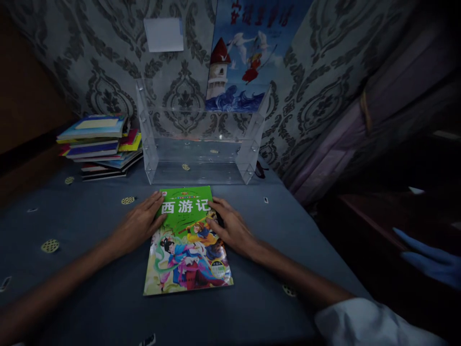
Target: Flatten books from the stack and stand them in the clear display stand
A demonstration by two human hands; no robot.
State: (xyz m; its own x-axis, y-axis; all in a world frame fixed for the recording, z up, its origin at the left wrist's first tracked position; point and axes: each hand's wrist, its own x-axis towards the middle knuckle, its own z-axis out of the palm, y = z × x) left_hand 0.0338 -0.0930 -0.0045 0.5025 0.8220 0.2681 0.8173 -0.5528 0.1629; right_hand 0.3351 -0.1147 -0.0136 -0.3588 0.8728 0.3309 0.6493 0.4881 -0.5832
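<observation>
In the head view, a green-topped picture book lies face up on the table, on the near side of a clear rack. The left hand touches its left edge and the right hand its right; in each grip, thumb and fingers are apart. A book stack stands far left, beside the rack.

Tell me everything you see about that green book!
The book lies flat and closed on the blue tabletop, in front of the clear rack. Its shiny, papery cover has three big white characters on green, a colourful cartoon picture below, and a round badge at lower right. The left hand touches its left edge, the right hand its right edge.
</observation>
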